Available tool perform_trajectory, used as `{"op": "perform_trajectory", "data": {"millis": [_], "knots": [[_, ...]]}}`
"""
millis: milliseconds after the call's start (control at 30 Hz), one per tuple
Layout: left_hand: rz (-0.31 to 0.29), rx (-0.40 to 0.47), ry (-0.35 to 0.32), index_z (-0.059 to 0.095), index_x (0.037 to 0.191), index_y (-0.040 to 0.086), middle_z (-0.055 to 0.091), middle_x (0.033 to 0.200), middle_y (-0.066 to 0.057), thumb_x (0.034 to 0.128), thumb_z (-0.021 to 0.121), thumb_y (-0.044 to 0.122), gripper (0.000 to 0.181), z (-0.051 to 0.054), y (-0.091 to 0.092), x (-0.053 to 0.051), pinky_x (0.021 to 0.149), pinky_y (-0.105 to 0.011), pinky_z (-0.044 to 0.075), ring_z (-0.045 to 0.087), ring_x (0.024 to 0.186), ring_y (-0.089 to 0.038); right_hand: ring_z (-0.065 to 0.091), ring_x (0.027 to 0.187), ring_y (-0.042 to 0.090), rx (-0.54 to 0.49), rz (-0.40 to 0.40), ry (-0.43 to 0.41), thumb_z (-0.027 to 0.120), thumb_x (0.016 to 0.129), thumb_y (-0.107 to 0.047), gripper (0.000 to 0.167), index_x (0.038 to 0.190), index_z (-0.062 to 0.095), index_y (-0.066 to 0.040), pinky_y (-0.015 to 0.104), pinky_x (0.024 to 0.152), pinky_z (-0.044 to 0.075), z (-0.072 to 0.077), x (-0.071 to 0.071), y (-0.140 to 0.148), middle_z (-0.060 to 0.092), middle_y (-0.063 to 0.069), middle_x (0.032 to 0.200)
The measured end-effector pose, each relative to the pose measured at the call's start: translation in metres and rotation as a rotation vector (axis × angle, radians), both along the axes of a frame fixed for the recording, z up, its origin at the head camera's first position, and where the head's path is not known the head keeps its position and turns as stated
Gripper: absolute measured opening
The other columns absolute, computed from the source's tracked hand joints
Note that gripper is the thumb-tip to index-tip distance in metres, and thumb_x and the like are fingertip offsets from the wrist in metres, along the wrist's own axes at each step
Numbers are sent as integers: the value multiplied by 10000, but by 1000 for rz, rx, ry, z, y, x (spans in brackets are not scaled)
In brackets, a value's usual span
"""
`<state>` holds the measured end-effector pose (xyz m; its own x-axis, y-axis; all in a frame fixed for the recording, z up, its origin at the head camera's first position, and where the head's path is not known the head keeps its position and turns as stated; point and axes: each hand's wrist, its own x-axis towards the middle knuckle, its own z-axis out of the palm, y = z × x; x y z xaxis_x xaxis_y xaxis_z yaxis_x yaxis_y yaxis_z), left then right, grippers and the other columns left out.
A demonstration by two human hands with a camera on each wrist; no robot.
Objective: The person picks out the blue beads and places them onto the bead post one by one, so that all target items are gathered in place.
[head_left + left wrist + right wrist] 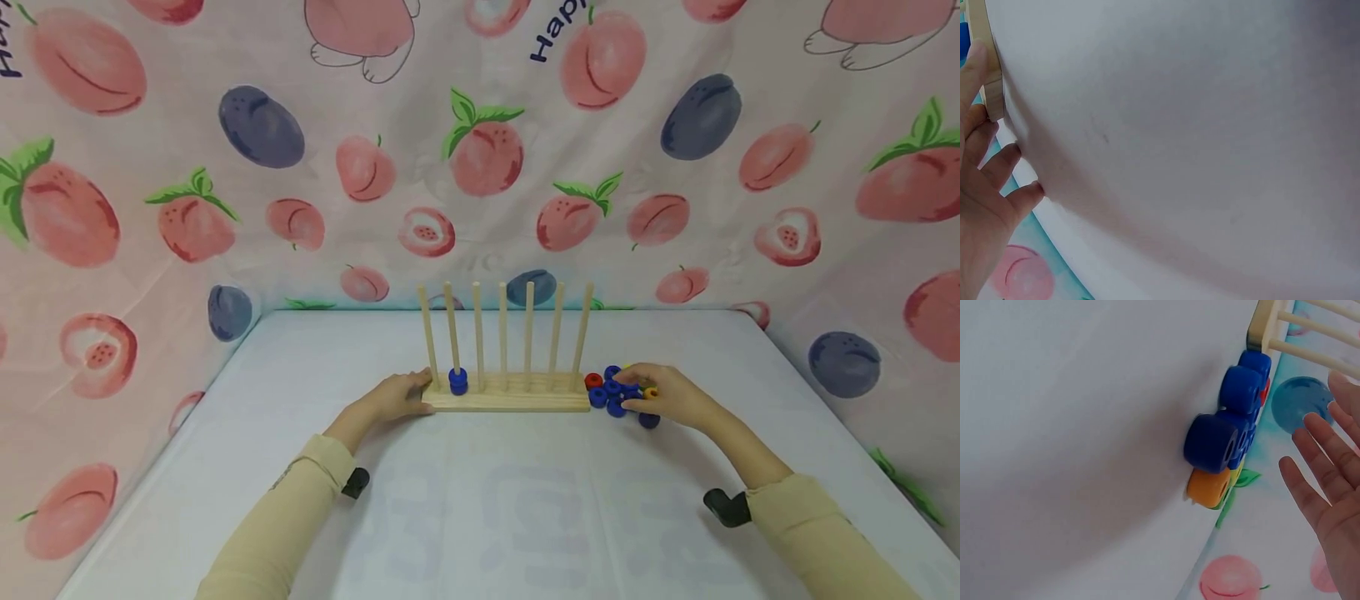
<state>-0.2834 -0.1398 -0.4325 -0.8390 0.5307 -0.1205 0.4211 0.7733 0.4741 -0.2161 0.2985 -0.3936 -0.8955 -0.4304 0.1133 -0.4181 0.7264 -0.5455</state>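
A wooden peg rack (510, 402) stands on the table, its upright pegs (503, 337) in a row. Blue beads (458, 382) are stacked at the bottom of the second peg from the left. My left hand (396, 396) grips the rack's left end; in the left wrist view its thumb (974, 69) lies against the wooden base (994, 94). Off the rack's right end, my right hand (671, 396) hovers at a pile of blue beads (616, 407). In the right wrist view its fingers (1329, 450) are extended, and no bead shows between them.
Within the pile are a red bead (593, 381) and an orange bead (1209, 487), with a bit of yellow beside it. A white cloth (480, 500) covers the table. Behind it hangs a fruit-print sheet (420, 167).
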Motion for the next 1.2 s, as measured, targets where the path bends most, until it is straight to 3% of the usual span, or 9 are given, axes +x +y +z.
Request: {"op": "perform_trajectory", "data": {"millis": [367,900,1200], "knots": [[-7,-29,12,363,1417,-31,375,1458,-214,880,658,290,692,4,1,1,1135,-502,278,361,1342,-415,585,1062,381,108,-12,-73,701,843,-148,354,1124,614,48,564,947,461,-5,-4,2,651,214,1110],[3,-22,15,360,1422,-23,389,1444,-226,880,657,283,690,3,0,6,1130,-506,285,369,1334,-424,621,973,335,267,3,-22,713,800,-38,260,1025,631,63,503,888,509,-9,-14,2,671,173,1005],[-3,-29,14,362,1424,-14,379,1455,-215,877,660,293,695,3,0,2,1133,-499,285,363,1341,-417,553,795,206,341,-60,-64,721,797,-49,263,1015,637,72,415,782,535,-12,-18,1,632,104,882]]}}
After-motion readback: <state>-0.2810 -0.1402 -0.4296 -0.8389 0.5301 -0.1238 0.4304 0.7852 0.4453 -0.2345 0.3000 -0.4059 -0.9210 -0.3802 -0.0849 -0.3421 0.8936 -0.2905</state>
